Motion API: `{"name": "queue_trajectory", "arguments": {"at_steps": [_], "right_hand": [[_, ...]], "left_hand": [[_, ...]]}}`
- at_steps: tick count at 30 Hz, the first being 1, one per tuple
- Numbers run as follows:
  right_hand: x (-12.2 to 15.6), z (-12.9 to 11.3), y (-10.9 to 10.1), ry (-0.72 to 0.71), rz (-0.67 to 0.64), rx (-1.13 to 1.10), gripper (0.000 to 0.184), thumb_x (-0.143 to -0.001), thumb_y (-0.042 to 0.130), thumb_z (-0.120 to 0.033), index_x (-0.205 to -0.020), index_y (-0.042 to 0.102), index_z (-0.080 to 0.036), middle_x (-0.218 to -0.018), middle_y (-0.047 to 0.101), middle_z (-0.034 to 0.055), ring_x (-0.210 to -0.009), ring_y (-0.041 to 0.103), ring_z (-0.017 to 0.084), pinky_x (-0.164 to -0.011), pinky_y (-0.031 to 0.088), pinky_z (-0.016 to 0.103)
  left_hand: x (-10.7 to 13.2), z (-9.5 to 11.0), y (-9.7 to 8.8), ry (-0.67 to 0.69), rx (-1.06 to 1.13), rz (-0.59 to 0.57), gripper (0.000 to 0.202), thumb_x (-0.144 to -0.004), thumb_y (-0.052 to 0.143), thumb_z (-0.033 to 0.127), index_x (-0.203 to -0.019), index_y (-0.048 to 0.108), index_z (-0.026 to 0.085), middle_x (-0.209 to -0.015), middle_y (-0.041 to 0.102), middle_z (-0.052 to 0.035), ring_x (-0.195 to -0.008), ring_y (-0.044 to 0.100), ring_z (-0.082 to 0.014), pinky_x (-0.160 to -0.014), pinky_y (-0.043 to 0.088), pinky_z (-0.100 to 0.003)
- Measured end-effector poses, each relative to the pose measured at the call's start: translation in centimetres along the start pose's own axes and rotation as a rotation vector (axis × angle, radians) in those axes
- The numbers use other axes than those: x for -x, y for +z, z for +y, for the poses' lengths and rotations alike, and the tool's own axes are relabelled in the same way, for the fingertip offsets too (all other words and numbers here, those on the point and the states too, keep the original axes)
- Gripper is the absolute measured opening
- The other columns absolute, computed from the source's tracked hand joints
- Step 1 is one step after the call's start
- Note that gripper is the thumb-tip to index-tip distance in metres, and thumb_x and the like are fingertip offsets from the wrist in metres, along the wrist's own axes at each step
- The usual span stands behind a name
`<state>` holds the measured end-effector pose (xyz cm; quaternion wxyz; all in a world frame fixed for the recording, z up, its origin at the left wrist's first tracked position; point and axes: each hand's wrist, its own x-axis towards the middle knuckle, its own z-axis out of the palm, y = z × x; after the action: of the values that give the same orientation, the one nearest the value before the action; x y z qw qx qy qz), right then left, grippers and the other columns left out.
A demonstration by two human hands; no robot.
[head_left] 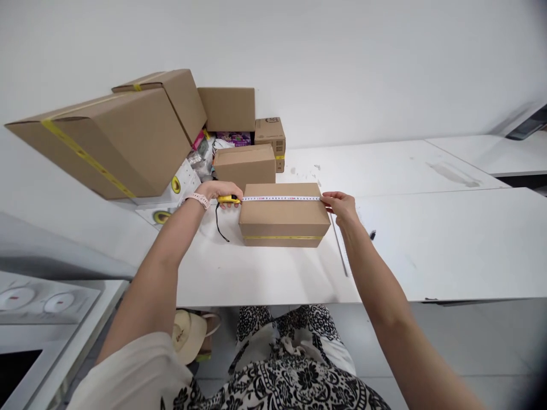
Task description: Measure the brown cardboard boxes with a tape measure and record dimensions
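Observation:
A closed cardboard box (284, 213) with yellow tape along its front lies lengthwise on the white table before me. My left hand (222, 191) is closed around a yellow tape measure (229, 199) at the box's left end; its black wrist strap (220, 225) hangs onto the table. The white measuring blade (280, 199) stretches straight across the top of the box. At the right end, my right hand (341, 205) pinches the blade's tip by the box edge.
Large cardboard boxes (128, 142) are stacked at the back left, beside smaller boxes (245, 162) and wrapped goods. Right of the measured box lie paper sheets (341, 245) and a black pen (372, 234). The white table (448, 245) extends rightward. A cream cap (190, 336) is below its front edge.

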<state>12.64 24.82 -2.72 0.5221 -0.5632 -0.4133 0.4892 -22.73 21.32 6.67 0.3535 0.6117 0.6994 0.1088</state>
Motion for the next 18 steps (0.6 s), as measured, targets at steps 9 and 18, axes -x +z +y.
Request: {"name": "queue_trajectory", "arguments": {"at_steps": [9, 18], "right_hand": [[0.4, -1.0, 0.3, 0.060, -0.034, 0.032, 0.010, -0.064, 0.071, -0.011, -0.072, 0.067, -0.017, -0.072, 0.066, 0.0008, -0.069, 0.062, 0.013, -0.067, 0.050, 0.028], [-0.6, 0.2, 0.3, 0.050, -0.057, 0.009, 0.012, -0.062, 0.070, -0.013, -0.072, 0.065, -0.017, -0.070, 0.064, -0.0001, -0.067, 0.060, 0.012, -0.062, 0.046, 0.026]], "left_hand": [[-0.7, 0.3, -0.8, -0.130, -0.044, -0.287, 0.012, -0.065, 0.069, 0.027, -0.070, 0.070, 0.016, -0.073, 0.072, -0.0083, -0.065, 0.065, -0.0195, -0.054, 0.049, -0.025], [-1.6, 1.0, 0.2, -0.146, -0.063, -0.228, 0.007, -0.058, 0.071, 0.018, -0.057, 0.066, 0.014, -0.055, 0.064, -0.0073, -0.052, 0.059, -0.0181, -0.055, 0.048, -0.029]]}}
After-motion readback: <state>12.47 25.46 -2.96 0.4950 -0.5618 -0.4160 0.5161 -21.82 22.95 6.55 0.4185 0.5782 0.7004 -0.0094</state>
